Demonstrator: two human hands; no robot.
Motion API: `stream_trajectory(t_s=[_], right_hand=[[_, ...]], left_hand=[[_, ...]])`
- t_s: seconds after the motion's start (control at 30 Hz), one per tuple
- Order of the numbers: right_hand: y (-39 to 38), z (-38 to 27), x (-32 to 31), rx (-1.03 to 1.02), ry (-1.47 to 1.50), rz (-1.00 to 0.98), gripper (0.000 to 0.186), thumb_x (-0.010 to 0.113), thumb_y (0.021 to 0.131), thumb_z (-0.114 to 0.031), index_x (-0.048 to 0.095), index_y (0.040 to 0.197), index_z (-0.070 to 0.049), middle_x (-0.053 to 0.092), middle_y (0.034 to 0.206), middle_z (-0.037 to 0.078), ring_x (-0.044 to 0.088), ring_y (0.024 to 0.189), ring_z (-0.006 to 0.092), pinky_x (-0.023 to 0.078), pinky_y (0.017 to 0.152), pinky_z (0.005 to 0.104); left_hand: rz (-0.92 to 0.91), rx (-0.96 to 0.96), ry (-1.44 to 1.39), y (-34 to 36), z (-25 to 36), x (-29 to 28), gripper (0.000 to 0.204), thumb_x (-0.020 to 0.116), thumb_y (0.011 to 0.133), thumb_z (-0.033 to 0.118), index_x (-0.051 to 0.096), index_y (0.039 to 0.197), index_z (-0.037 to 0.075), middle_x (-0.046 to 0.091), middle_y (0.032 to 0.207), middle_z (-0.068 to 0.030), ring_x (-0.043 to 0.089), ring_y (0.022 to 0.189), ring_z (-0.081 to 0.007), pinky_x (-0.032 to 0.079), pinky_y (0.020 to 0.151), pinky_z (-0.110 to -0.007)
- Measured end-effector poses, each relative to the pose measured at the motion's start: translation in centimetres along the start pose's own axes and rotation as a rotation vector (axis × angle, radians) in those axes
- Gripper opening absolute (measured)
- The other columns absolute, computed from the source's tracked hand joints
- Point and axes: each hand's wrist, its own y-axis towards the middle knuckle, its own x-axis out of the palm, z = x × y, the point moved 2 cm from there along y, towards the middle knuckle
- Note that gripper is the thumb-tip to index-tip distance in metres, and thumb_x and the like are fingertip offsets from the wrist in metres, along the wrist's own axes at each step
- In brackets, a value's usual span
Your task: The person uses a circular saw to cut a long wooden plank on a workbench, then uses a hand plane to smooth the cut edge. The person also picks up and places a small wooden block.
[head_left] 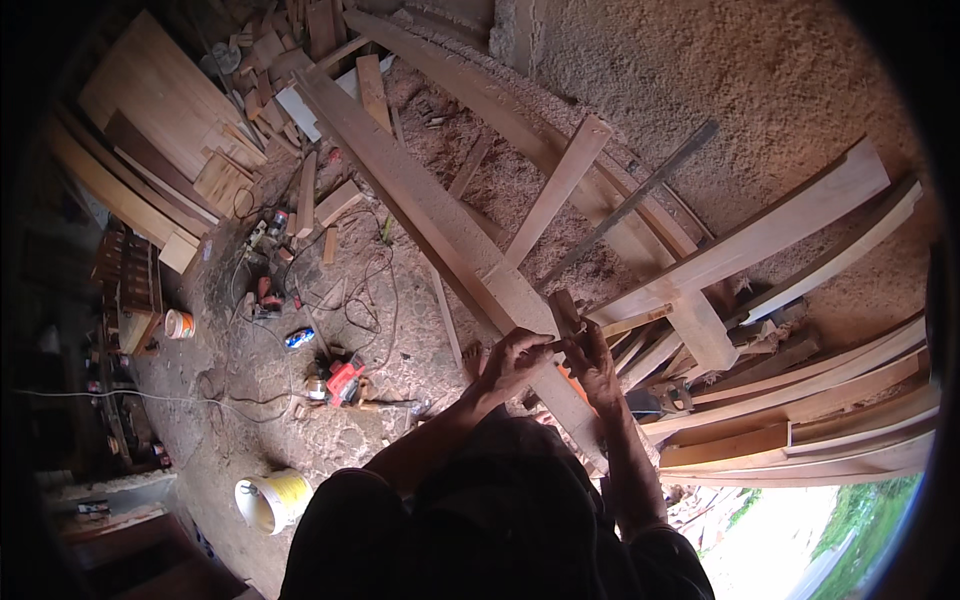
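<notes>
A long sawdust-flecked timber beam (420, 215) runs diagonally from the upper left down beneath both hands. My left hand (515, 360) is over the beam, fingers curled and pinched at a thin dark item too small to name. Just to its right, my right hand (595, 365) grips a short dark wooden piece (563, 310) held above the beam. The fingertips of the two hands are close together; whether they touch is unclear.
Sloping boards (760, 225) lean at the right above stacked curved planks (800, 400). Panels (160, 95) and offcuts fill the upper left. A red power tool (345, 380), cables, a blue can (298, 338) and a white-yellow bucket (270, 500) lie on the floor. Daylight shows lower right.
</notes>
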Motion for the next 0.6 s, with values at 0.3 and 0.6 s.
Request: stream_trajectory(t_s=[0.3, 0.6], right_hand=[[8.9, 5.3, 5.6, -0.238, -0.360, -0.173, 0.065, 0.073, 0.094, -0.019, 0.037, 0.146, -0.003, 0.070, 0.111, 0.016, 0.069, 0.097, 0.0208, 0.054, 0.086, 0.0344], [7.9, 3.6, 5.8, -0.140, -0.491, -0.301, 0.061, 0.075, 0.090, -0.018, 0.039, 0.136, 0.000, 0.070, 0.096, 0.013, 0.067, 0.087, 0.0219, 0.054, 0.081, 0.0372]], left_hand=[[0.367, -0.082, 0.599, -3.0, -8.9, 1.0, 0.116, 0.086, 0.074, 0.028, 0.011, 0.157, -0.004, 0.026, 0.157, -0.0303, 0.029, 0.144, -0.0466, 0.029, 0.118, -0.053], [0.673, -0.028, 0.543, 2.0, -12.5, 4.3, 0.100, 0.073, 0.085, 0.042, 0.018, 0.153, -0.005, 0.025, 0.151, -0.0406, 0.029, 0.142, -0.0571, 0.030, 0.116, -0.059]])
